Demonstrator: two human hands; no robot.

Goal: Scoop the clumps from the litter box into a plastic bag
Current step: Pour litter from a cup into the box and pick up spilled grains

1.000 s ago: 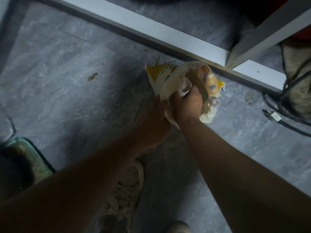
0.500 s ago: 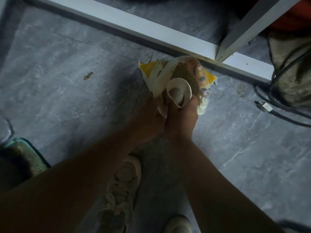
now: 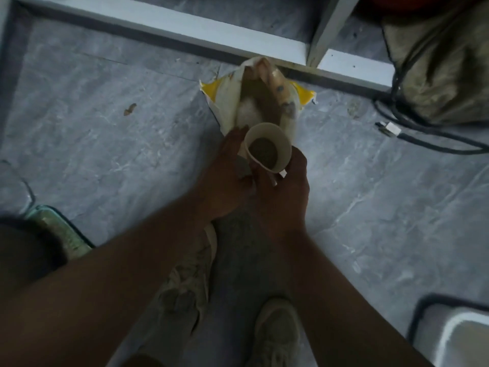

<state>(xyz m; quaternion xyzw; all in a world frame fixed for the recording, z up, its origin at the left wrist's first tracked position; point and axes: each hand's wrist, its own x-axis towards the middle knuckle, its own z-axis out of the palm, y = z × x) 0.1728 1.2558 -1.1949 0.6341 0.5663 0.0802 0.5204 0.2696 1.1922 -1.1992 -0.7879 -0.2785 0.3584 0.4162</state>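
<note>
I see shoes point(image 3: 275, 337) planted at bottom, stance steady for reach down; right hand point(image 3: 284, 192) fingers clamped round paper cup point(image 3: 267, 148), mouth up so brown litter inside stays put; left hand point(image 3: 225, 173) fingers closed on near edge of plastic bag point(image 3: 232, 107), I judge to hold mouth open; bag lies on grey floor point(image 3: 105, 133) against white frame point(image 3: 185, 27); litter box unclear

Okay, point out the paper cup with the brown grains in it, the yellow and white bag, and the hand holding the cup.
Beige paper cup point(image 3: 275, 140): head view, on its inner wall.
Yellow and white plastic bag point(image 3: 227, 102): head view, on its left outer side.
Right hand point(image 3: 287, 197): head view, on its back.
</note>
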